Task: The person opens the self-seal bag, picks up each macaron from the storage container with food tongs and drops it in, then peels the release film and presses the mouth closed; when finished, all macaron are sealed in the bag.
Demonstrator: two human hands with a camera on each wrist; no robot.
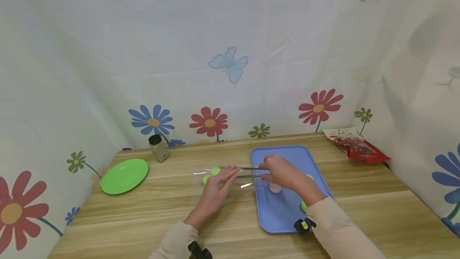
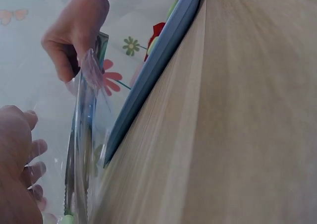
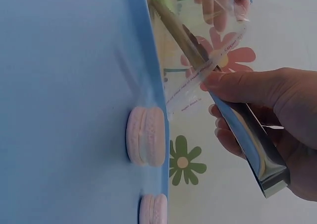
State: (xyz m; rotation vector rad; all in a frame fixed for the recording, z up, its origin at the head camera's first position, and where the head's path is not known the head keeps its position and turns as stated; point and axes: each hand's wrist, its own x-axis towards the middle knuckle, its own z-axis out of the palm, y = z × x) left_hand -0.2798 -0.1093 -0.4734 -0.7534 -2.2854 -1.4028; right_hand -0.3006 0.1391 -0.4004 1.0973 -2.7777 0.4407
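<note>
Blue tray (image 1: pixel 276 216) is under your R hand. Clear bag (image 1: pixel 247 186) is L of your R grip, w/ its mouth facing that hand. Shiny metal tongs (image 3: pixel 245 135) sit btwn your hands: long way runs side to side, bent end up in your R hand, tips pointing L & a bit down, arms apart, inside the bag. R hand (image 1: pixel 284 173) pinches them, thumb on 1 side, fingers on the other. L hand (image 1: pixel 215 193) is over the bag, fingers pretty straight, not curled round anything. Pink macaron (image 1: pixel 275 188) is just below your R grip; 2 green macarons (image 1: pixel 215 170) are by the tips. Can't tell if the tips grip any.
</note>
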